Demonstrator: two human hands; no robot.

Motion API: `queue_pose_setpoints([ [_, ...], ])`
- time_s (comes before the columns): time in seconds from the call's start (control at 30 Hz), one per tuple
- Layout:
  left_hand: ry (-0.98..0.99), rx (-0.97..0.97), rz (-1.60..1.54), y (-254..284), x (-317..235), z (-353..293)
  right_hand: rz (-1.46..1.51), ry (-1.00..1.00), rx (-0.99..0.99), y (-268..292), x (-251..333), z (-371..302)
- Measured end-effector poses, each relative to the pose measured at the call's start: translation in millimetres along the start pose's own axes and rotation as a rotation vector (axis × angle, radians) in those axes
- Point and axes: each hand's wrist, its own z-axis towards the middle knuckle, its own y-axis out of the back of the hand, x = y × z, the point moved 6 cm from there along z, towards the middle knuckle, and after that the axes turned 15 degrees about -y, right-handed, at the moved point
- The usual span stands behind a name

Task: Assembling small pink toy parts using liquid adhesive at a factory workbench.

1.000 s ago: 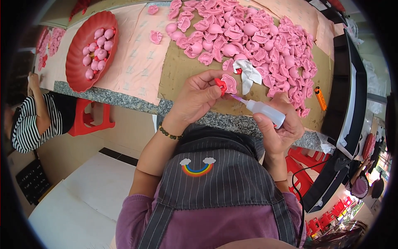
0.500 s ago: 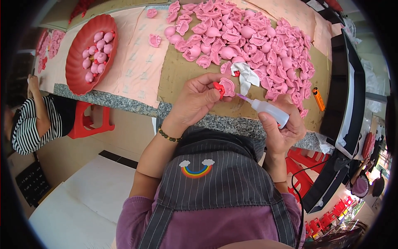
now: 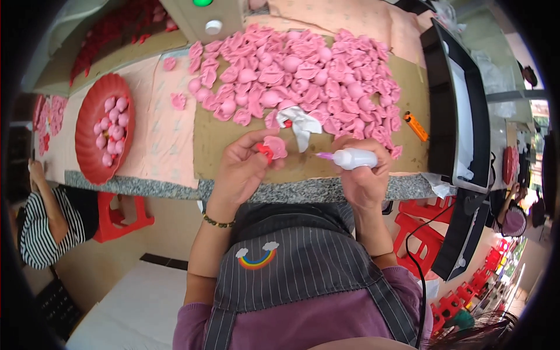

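My left hand (image 3: pixel 240 170) is closed on a small pink molded piece (image 3: pixel 274 147) with a red part (image 3: pixel 264 150) against it, pinched at the fingertips. My right hand (image 3: pixel 367 178) is wrapped round a translucent white squeeze bottle (image 3: pixel 357 158). The bottle's thin purple nozzle (image 3: pixel 324 156) points left toward the pink piece, with a gap between them. Just beyond both hands, a crumpled white cloth (image 3: pixel 302 125) lies on the brown board (image 3: pixel 219 146), a bit of red showing beside it. Behind it spreads a heap of similar pink molded pieces (image 3: pixel 306 71).
A red scalloped bowl (image 3: pixel 87 134) at left holds pink ball-shaped pieces. Near the right edge lie an orange-handled cutter (image 3: pixel 416 127) and a black open tray (image 3: pixel 440 99). A person in a striped top (image 3: pixel 49 227) works at far left. Granite (image 3: pixel 303 189) edges the table.
The bottle's nozzle has drawn back to the right, away from the pink piece it was close to. The bottle now lies more level. The whole view has shifted.
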Motion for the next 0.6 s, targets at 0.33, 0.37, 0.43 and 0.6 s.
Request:
queue_pose_setpoints([
  [0.33, -0.004, -0.008, -0.001, -1.6, 3.2, 0.7, -0.554, 0.19, -0.27, 20.3, 13.2, -12.0],
  [0.37, -0.004, -0.018, 0.013, -1.6, 3.1, 0.4, -0.444, 0.168, -0.306, 26.4, 13.8, -12.3],
  [0.43, -0.003, -0.011, 0.018, -2.3, 3.3, 1.4, -0.543, 0.354, -0.235, 25.4, 32.3, -4.1],
  [0.6, 0.005, -0.004, 0.021, -3.6, 4.9, 2.0, -0.521, 0.281, -0.405, 56.9, 50.8, 0.0],
])
